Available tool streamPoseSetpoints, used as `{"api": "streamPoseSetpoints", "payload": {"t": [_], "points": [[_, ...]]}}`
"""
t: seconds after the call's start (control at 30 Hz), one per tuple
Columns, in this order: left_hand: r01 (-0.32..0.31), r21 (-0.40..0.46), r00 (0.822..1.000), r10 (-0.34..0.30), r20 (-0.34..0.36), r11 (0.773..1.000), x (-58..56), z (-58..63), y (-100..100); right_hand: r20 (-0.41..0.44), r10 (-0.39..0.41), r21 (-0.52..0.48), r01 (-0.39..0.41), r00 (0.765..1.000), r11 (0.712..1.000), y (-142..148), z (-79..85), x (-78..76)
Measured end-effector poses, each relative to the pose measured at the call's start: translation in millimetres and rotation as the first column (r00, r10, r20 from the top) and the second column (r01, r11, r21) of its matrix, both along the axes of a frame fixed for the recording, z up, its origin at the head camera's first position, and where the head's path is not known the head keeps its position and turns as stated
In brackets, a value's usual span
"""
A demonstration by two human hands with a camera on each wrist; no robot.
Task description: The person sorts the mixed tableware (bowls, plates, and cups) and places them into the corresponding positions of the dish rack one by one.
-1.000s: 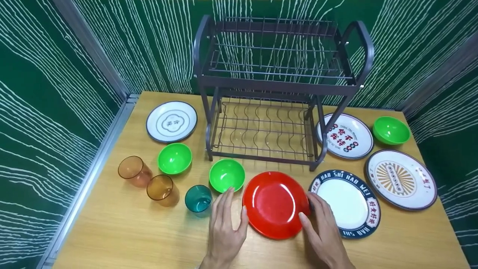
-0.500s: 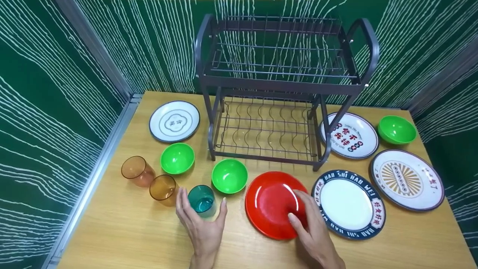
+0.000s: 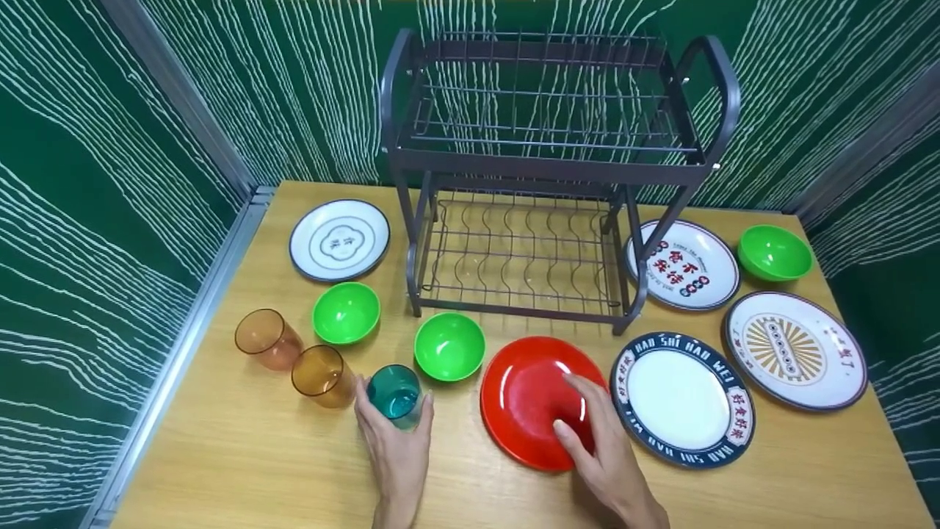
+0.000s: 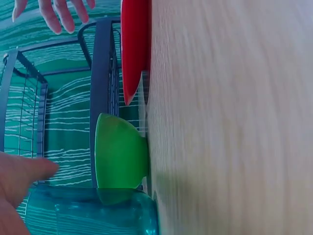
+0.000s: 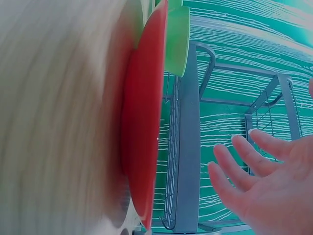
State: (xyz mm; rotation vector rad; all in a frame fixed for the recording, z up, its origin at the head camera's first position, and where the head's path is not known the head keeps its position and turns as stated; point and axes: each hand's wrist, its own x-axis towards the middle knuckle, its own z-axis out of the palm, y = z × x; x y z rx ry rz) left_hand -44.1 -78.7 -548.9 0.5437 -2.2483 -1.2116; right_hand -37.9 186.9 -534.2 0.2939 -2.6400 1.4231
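Observation:
In the head view my left hand (image 3: 396,448) is around the near side of a teal glass (image 3: 394,397), thumb on its right and fingers on its left. The left wrist view shows the thumb (image 4: 29,169) apart from the teal glass (image 4: 93,210), which stands upright. My right hand (image 3: 606,455) hovers over the right part of a red plate (image 3: 529,389), fingers spread and holding nothing. From the right wrist, that hand (image 5: 274,176) appears clear of the red plate (image 5: 144,117). A green bowl (image 3: 449,347) sits between glass and plate.
A dark two-tier dish rack (image 3: 543,165) stands at the back. Left are an orange glass (image 3: 268,339), an amber glass (image 3: 323,376), a green bowl (image 3: 346,314) and a white plate (image 3: 339,240). Right are a blue-rimmed plate (image 3: 683,400), two patterned plates and another green bowl (image 3: 775,253).
My left hand has moved left from beside the red plate to around the teal glass. My right hand has shifted left from the red plate's right edge to over it.

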Motion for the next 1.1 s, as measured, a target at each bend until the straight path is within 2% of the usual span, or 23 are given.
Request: {"api": "streamPoseSetpoints", "payload": {"t": [0.2,0.4,0.57,0.73,0.9,1.0,1.1], "points": [[0.006,0.054,0.998,-0.009,0.07,0.999,-0.7,0.4,-1.1,0.003,0.026,0.026,-0.026,1.0,0.999,0.4,-2.9,-1.2],[0.003,0.045,0.999,-0.005,0.043,0.999,0.9,5.4,1.4,0.034,0.004,0.003,-0.004,0.999,1.0,-1.0,-2.7,-2.2],[0.019,0.052,0.999,-0.022,0.047,0.998,3.6,19.6,10.9,0.037,-0.001,-0.016,0.002,0.999,1.0,-1.6,-0.9,-2.9],[0.097,0.093,0.991,-0.104,0.08,0.991,9.1,36.7,32.1,0.026,0.023,-0.012,-0.023,0.999,1.0,-1.5,0.3,-3.4],[0.204,0.136,0.96,-0.225,0.164,0.969,15.0,51.0,60.8,0.023,0.051,-0.033,-0.05,0.998,0.998,-3.5,2.5,-3.8],[0.263,0.172,0.932,-0.296,0.208,0.949,18.9,56.3,76.2,0.03,0.062,-0.052,-0.061,0.998,0.997,-5.5,3.9,-2.3],[0.331,0.191,0.905,-0.368,0.213,0.924,23.8,58.4,88.7,0.046,0.061,-0.087,-0.056,0.997,0.995,-7.1,4.6,-0.7]]}}
